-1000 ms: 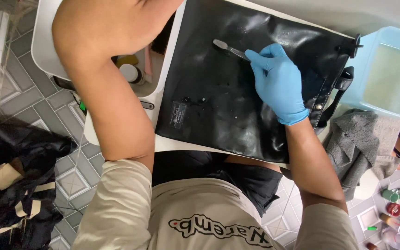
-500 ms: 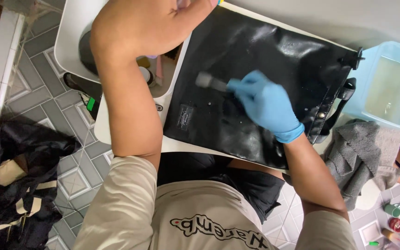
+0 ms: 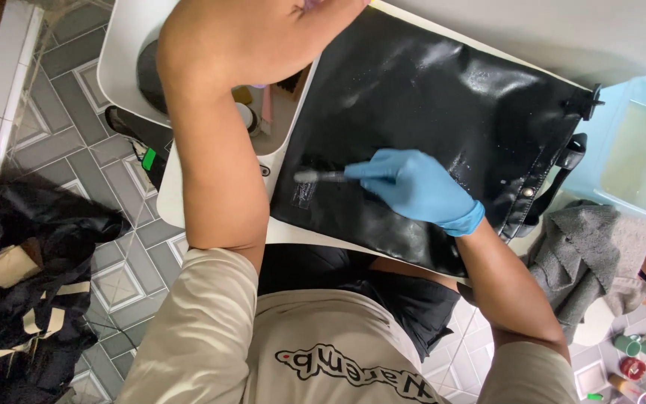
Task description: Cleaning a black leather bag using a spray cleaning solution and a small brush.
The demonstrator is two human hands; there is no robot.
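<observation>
A glossy black leather bag [image 3: 450, 97] lies flat on a white table [image 3: 181, 206], wet in patches. My right hand [image 3: 413, 187], in a blue glove, grips a small brush [image 3: 315, 176] and presses its bristles on the bag's lower left part, beside a small label. My left forearm [image 3: 218, 150] reaches up across the table's left side along the bag's left edge. The left hand itself is cut off by the top of the frame. The bag's strap and buckle [image 3: 562, 161] hang at its right side.
A light blue tub [image 3: 637, 150] of water stands at the right. A grey cloth [image 3: 585, 262] hangs below it. A white tray [image 3: 125, 52] with small items sits left of the bag. Another black bag [image 3: 31, 299] lies on the tiled floor. Small bottles [image 3: 637, 348] stand at the lower right.
My right hand has carried the brush from the bag's upper middle down and left to the part near the label. My left arm has stayed stretched out.
</observation>
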